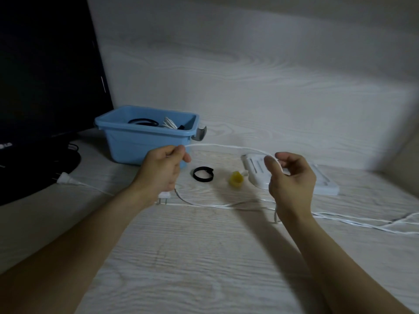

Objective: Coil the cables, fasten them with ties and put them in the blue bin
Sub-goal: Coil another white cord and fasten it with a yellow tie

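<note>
We pinch the white cable [226, 146] in our left hand [163, 171], its grip closed on it; the cable arcs across to our right hand [292, 177], fingers loosely curled around it. The blue bin [145, 134] sits just behind the left grip.

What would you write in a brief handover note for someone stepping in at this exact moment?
Left hand pinches the white cable. Right hand loosely curls round the same cable, which trails off right across the table.
Blue bin already holds coiled cables.
Black tie and yellow tie lie loose between the hands.
Left to do: coil this cable, tie it, bin it.
</note>
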Demonstrator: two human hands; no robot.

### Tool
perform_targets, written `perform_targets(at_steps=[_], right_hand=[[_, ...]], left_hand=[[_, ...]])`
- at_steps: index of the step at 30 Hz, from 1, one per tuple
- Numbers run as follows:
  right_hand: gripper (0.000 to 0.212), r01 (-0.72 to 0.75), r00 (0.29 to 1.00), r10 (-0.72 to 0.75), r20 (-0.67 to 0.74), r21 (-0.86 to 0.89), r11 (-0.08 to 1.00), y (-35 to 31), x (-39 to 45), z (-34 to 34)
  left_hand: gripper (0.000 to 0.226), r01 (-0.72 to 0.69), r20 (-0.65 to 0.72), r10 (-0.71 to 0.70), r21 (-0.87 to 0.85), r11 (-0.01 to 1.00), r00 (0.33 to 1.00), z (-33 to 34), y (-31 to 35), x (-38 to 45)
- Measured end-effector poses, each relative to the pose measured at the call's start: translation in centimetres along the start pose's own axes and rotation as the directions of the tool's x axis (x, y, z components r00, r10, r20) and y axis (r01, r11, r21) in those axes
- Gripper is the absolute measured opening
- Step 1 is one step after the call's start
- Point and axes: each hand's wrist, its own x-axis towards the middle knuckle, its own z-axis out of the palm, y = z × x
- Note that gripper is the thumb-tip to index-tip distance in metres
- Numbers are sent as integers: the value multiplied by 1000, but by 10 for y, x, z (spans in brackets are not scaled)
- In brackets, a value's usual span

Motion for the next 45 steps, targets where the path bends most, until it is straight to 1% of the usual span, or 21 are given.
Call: perform_targets(at_steps=[3,5,6,8,9,11,12,14,16,18,21,23,25,27,30,33,35,37,39,42,45], right_hand=[[24,161,971,-142,191,-87,983,-9,-11,4],[23,249,935,-202,291,-134,959,-11,-20,9],[19,265,927,-213,308,-136,955,-11,-22,12],[9,271,926,-204,319,-183,945,-7,-25,17],[7,292,919,-193,343,-267,918,-3,-25,19],[8,339,884,-123,452,-438,833,5,-28,21],[9,348,856,-68,513,-472,810,8,-29,21],[13,380,765,19,643,-476,793,9,-34,22],[20,451,628,75,775,-441,776,5,-42,23],[28,509,521,87,849,-390,767,1,-49,25],[38,570,449,80,890,-354,741,0,-54,27],[37,584,459,58,887,-350,732,1,-55,27],[26,577,504,61,861,-389,719,1,-53,27],[13,552,513,90,854,-408,727,-1,-53,26],[14,588,498,52,865,-381,714,-2,-55,27],[17,622,482,41,875,-375,688,-1,-58,28],[22,630,467,47,883,-370,683,0,-58,28],[36,627,434,54,899,-344,699,0,-59,28],[47,648,412,32,911,-317,692,1,-58,28],[41,675,483,-62,873,-326,662,0,-53,29],[25,660,581,-134,803,-369,654,0,-45,29]], left_hand=[[31,139,41,-133,-265,954,990,-2,6,-1],[33,225,118,-195,-352,908,974,-2,9,-2],[34,277,179,-225,-374,885,958,-2,9,-4],[35,391,334,-269,-383,837,903,0,12,-8],[35,439,405,-281,-377,816,870,1,12,-11],[36,492,499,-275,-376,786,822,4,13,-15],[36,494,512,-260,-397,773,819,5,14,-16],[34,461,471,-224,-481,745,853,7,14,-15],[28,392,372,-200,-564,727,906,9,15,-12],[21,295,264,-169,-567,769,950,10,15,-10],[20,141,103,-105,-461,876,989,13,10,-8],[23,72,21,-69,-371,926,997,15,6,-8],[27,17,-8,-21,-324,946,1000,17,4,-9],[30,-15,-9,13,-335,942,1000,19,3,-9],[35,-10,-6,8,-438,899,1000,20,5,-8],[24,53,46,-31,-638,768,998,19,9,-9],[20,57,45,-36,-653,755,998,18,9,-8],[22,50,38,-34,-579,814,999,17,6,-7],[26,77,90,-36,-507,859,995,16,3,-8],[28,148,213,-79,-331,932,974,15,3,-14],[27,123,275,-119,0,992,954,19,2,-20]])
